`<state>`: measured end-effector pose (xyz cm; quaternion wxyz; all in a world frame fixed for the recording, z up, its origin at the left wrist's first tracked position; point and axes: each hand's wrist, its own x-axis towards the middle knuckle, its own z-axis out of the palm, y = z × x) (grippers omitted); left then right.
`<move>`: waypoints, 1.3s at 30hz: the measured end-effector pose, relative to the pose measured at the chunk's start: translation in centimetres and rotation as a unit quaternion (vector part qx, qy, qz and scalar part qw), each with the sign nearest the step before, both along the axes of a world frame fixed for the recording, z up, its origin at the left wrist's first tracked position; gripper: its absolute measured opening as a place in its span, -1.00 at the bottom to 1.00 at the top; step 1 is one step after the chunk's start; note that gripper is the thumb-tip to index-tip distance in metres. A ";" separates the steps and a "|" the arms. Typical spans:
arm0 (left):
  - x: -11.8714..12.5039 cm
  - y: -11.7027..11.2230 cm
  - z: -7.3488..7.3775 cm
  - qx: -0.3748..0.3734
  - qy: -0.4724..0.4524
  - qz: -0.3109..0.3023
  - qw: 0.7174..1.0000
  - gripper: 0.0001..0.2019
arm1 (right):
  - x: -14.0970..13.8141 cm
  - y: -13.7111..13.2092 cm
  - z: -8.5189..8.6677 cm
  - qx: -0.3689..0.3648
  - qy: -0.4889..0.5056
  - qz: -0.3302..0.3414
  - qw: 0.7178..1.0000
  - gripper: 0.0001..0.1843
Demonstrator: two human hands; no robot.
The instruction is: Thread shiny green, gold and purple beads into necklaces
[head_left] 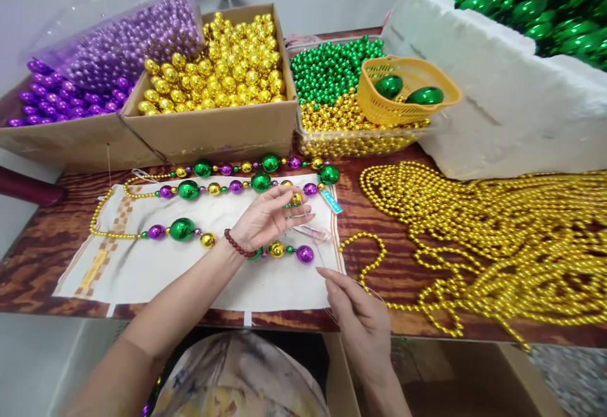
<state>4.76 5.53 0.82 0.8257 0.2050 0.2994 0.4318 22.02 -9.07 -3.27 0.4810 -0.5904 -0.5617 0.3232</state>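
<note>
My left hand (pixel 268 220), with a dark red bead bracelet (pixel 237 244) at its wrist, pinches a gold bead (pixel 296 198) between thumb and finger. Its other fingers are stretched out. A thin clear thread (pixel 318 249) runs from near that bead down to my right hand (pixel 361 319), whose fingertips are closed on it; whether a needle is there I cannot tell. Beneath the left hand, a strand of green, purple and gold beads ends at a purple bead (pixel 305 254). A finished-looking bead row (pixel 236 186) lies behind, with a blue tag (pixel 331 201) by its right end.
A white cloth (pixel 156 275) covers part of the wooden table. Behind stand a carton (pixel 213 129) of gold beads, purple beads (pixel 52 98), a clear tub (pixel 360 145) and a yellow basket (pixel 408 91). Gold bead chains (pixel 474 234) lie right, before a foam box (pixel 455 69).
</note>
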 end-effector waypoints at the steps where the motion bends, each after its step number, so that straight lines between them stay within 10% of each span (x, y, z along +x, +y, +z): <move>1: 0.0 -0.1 0.0 0.005 0.004 0.002 1.000 -0.95 | 0.0 0.0 0.1 -0.001 -0.002 0.002 1.000 -0.75; 24: 0.6 -0.5 -0.6 0.120 0.130 0.039 0.983 -0.74 | -0.2 -0.2 -0.6 -0.049 0.016 -0.008 0.999 -0.73; 29: 2.0 -0.5 -0.2 0.145 0.171 -0.121 0.967 -0.65 | 0.1 -0.1 -2.8 -0.084 0.112 -0.043 0.989 -0.65; 34: 5.9 5.2 3.0 0.354 0.341 -0.034 0.870 -0.79 | 0.6 -0.3 -4.9 -0.084 0.197 -0.065 0.975 -0.62; 39: 13.6 16.5 7.3 0.582 0.525 0.020 0.621 -0.83 | -0.6 -1.2 -6.4 -0.090 0.223 -0.077 0.968 -0.56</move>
